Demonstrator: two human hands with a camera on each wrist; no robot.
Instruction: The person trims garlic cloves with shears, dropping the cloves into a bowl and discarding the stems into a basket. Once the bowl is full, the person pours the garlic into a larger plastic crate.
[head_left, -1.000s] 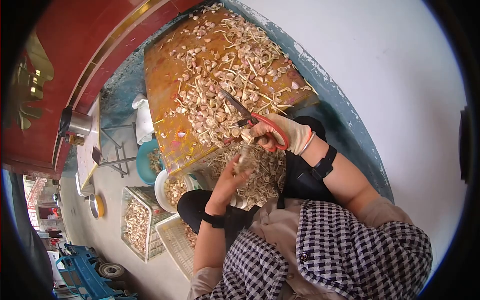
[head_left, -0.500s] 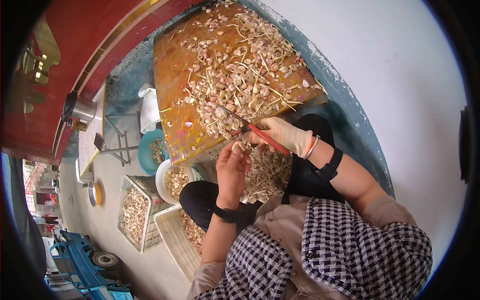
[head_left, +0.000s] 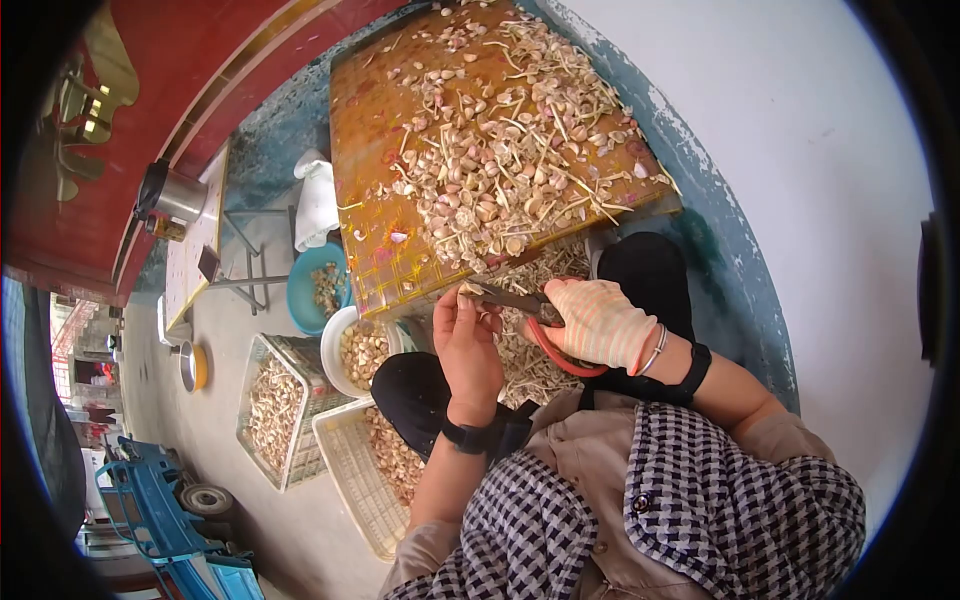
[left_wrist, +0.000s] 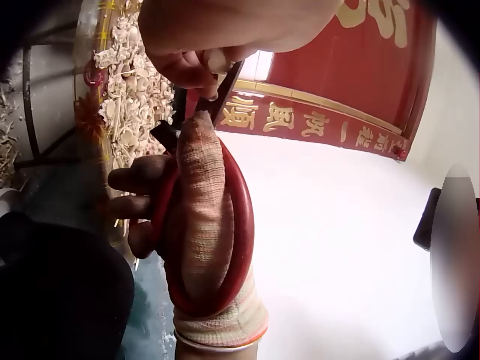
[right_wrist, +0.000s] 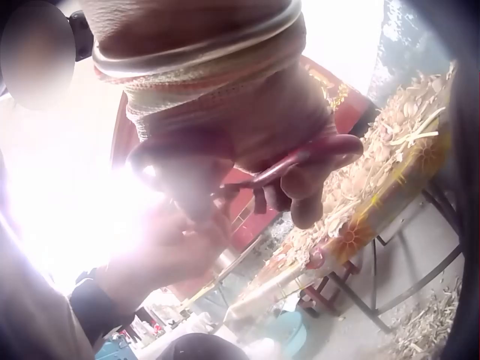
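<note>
Between thumb and fingertips, my bare left hand (head_left: 468, 360) pinches a small pale garlic clove (head_left: 469, 290). A striped, partly fingerless glove covers my right hand (head_left: 600, 325), which grips scissors with red looped handles (head_left: 562, 352). Their dark blades (head_left: 510, 298) point left, tips right at the clove. In the left wrist view, the gloved thumb (left_wrist: 204, 195) passes through one red loop, below the left hand (left_wrist: 232, 30) and the clove (left_wrist: 218, 63). Glare washes out much of the right wrist view, where a red handle (right_wrist: 322, 152) crosses the fingers.
Garlic cloves and stalks (head_left: 510, 180) cover much of a low table (head_left: 365, 130) ahead. Cut stalks lie in a heap (head_left: 535, 375) between the knees. At left are a white bucket (head_left: 336, 352), a teal basin (head_left: 298, 290) and two crates (head_left: 330, 440) of garlic. A wall (head_left: 740, 260) rises at right.
The scissors have swung from pointing out over the table to the clove in my left fingers. My left hand has risen, its fingertips now turned up. The table has shifted right in view.
</note>
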